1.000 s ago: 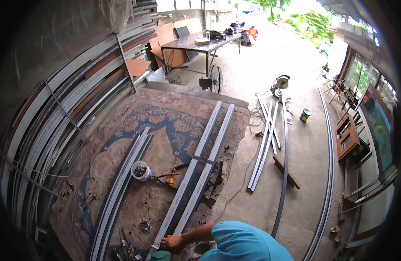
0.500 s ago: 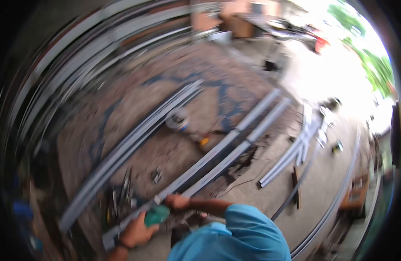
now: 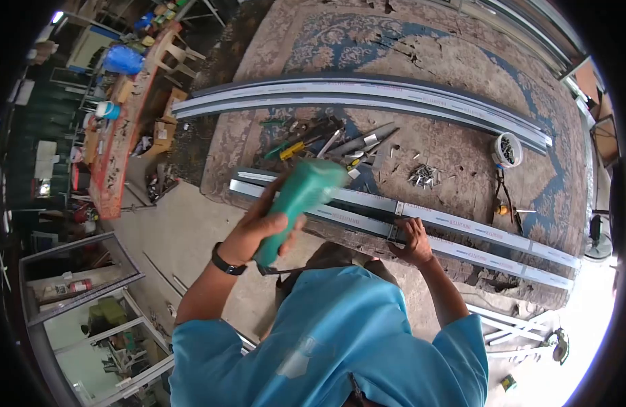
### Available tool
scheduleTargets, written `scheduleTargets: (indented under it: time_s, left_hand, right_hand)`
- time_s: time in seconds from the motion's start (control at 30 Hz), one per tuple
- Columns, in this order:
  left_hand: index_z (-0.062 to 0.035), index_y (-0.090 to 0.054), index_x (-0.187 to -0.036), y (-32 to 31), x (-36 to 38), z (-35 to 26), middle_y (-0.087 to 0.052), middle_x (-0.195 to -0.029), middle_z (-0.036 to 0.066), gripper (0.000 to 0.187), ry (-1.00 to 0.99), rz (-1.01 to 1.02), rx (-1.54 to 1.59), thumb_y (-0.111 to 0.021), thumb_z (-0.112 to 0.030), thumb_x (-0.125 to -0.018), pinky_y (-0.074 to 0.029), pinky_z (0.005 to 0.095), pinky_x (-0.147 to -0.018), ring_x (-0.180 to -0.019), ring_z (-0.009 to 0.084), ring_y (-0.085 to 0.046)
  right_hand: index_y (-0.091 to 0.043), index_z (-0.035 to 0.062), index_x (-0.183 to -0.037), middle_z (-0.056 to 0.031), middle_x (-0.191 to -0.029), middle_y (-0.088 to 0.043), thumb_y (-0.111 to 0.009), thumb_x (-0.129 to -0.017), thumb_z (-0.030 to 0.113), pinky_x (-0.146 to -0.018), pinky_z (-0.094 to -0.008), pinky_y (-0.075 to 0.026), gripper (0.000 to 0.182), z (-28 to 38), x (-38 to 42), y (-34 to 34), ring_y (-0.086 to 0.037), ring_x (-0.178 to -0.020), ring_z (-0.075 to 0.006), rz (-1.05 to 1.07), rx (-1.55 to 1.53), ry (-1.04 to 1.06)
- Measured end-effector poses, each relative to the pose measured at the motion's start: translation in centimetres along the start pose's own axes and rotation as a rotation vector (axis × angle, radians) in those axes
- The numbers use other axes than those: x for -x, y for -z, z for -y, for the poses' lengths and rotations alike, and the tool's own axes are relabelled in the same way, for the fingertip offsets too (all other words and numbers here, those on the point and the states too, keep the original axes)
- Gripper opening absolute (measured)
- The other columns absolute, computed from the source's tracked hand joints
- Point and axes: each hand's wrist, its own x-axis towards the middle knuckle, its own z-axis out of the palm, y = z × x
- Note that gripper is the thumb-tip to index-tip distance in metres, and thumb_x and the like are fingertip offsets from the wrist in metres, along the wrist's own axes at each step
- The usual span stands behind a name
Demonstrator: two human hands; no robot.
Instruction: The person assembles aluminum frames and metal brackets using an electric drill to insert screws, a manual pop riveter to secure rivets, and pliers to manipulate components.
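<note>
My left hand (image 3: 255,234), with a dark band at the wrist, grips a green tool (image 3: 302,193) above the near metal profiles. The tool's upper end is smeared by motion. My right hand (image 3: 413,244) rests at the near pair of long, pale metal profiles (image 3: 455,220), its fingers round a small metal piece (image 3: 394,232) between them. Beyond lie loose screws (image 3: 425,176), a white tub of small dark parts (image 3: 507,150) and a yellow-handled tool (image 3: 292,150).
More long profiles (image 3: 313,88) lie across the far side of the patterned carpet (image 3: 245,136). On the left are a red-edged bench (image 3: 112,176), a plastic chair (image 3: 177,55) and framed glass panels (image 3: 82,278). White strips (image 3: 509,325) lie on the floor at right.
The view has swung round, so the bench now shows at left. My left hand has lifted the green tool off the profile. My right hand is still at the profiles.
</note>
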Motion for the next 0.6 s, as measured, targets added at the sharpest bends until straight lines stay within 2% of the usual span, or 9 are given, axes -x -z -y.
scheduleTargets:
  time_s: [0.07,0.1,0.17,0.2,0.27,0.4,0.47,0.57,0.6]
  left_hand:
    - [-0.0127,-0.015,-0.170,3.2,-1.1,-0.8,-0.064,-0.107,0.014,0.097,0.017,-0.222,-0.319,-0.075,-0.035,-0.097,-0.055,0.0331,-0.058,-0.064,0.0179,-0.065]
    - [-0.0153,-0.012,-0.170,6.3,-2.5,-0.2,-0.067,-0.112,0.016,0.100,-0.018,-0.261,-0.550,-0.077,-0.035,-0.097,-0.056,0.0355,-0.061,-0.077,0.0195,-0.069]
    - [-0.0160,-0.019,-0.169,16.0,-6.8,3.2,-0.059,-0.145,0.025,0.100,-0.232,-0.384,-0.951,-0.080,-0.037,-0.093,-0.060,0.0396,-0.082,-0.108,0.0309,-0.072]
    - [-0.0176,-0.022,-0.169,21.0,-8.9,4.4,-0.064,-0.141,0.024,0.101,-0.295,-0.507,-1.236,-0.081,-0.041,-0.090,-0.058,0.0430,-0.089,-0.108,0.0343,-0.072]
    - [-0.0237,-0.023,-0.168,28.6,-12.4,5.3,-0.071,-0.128,0.026,0.102,-0.058,-0.663,-1.271,-0.082,-0.042,-0.088,-0.055,0.0504,-0.095,-0.113,0.0433,-0.070]
    - [-0.0284,-0.016,-0.170,40.9,-16.6,9.5,-0.063,-0.142,0.028,0.105,0.016,-0.842,-1.490,-0.078,-0.050,-0.089,-0.052,0.0559,-0.100,-0.123,0.0488,-0.064]
    - [-0.0294,-0.011,-0.171,40.3,-16.9,10.0,-0.060,-0.147,0.026,0.108,0.110,-0.860,-1.432,-0.078,-0.051,-0.089,-0.052,0.0555,-0.099,-0.126,0.0476,-0.063]
    - [-0.0234,-0.028,-0.167,34.7,-17.4,7.6,-0.064,-0.142,0.023,0.094,0.423,-0.810,-1.531,-0.078,-0.047,-0.091,-0.053,0.0538,-0.096,-0.123,0.0450,-0.065]
    - [-0.0208,-0.035,-0.162,34.0,-17.8,8.2,-0.065,-0.139,0.022,0.087,0.168,-0.803,-1.623,-0.078,-0.046,-0.091,-0.054,0.0532,-0.094,-0.119,0.0439,-0.066]
  right_hand:
    - [-0.062,0.0022,-0.129,-0.0172,-0.120,-0.063,-0.090,-0.071,0.026,-0.101,-0.0514,-0.049,0.069,0.6,0.4,0.4,-0.059,-0.113,-0.0402,-0.010,0.028,0.006]
    - [-0.061,0.0020,-0.130,-0.0180,-0.120,-0.063,-0.090,-0.071,0.027,-0.102,-0.0512,-0.048,0.070,1.2,0.1,1.0,-0.058,-0.114,-0.0401,0.025,-0.008,-0.037]
    - [-0.062,0.0027,-0.130,-0.0165,-0.122,-0.062,-0.090,-0.072,0.027,-0.102,-0.0500,-0.048,0.069,1.1,0.4,0.8,-0.057,-0.116,-0.0390,0.044,0.020,-0.067]
    - [-0.062,0.0033,-0.130,-0.0155,-0.122,-0.061,-0.090,-0.072,0.027,-0.102,-0.0497,-0.048,0.068,1.2,0.4,0.8,-0.057,-0.117,-0.0385,0.057,0.018,-0.112]
    - [-0.063,0.0048,-0.130,-0.0137,-0.123,-0.060,-0.089,-0.072,0.027,-0.101,-0.0490,-0.048,0.068,2.2,-0.1,1.3,-0.056,-0.118,-0.0374,0.064,0.043,-0.143]
    - [-0.064,0.0058,-0.128,-0.0138,-0.121,-0.061,-0.090,-0.071,0.026,-0.100,-0.0486,-0.048,0.065,6.1,-2.3,3.9,-0.057,-0.117,-0.0371,-0.012,0.007,-0.159]
    - [-0.065,0.0050,-0.126,-0.0155,-0.117,-0.063,-0.089,-0.073,0.026,-0.098,-0.0492,-0.048,0.062,6.7,-3.6,4.9,-0.058,-0.115,-0.0380,-0.069,0.018,-0.245]
    - [-0.065,0.0051,-0.125,-0.0170,-0.118,-0.064,-0.089,-0.075,0.031,-0.100,-0.0488,-0.048,0.061,4.5,-6.5,4.4,-0.059,-0.114,-0.0385,-0.184,0.134,-0.427]
    - [-0.065,0.0053,-0.126,-0.0176,-0.120,-0.064,-0.088,-0.076,0.033,-0.101,-0.0487,-0.048,0.061,2.8,-9.1,3.7,-0.059,-0.115,-0.0387,-0.250,0.190,-0.511]
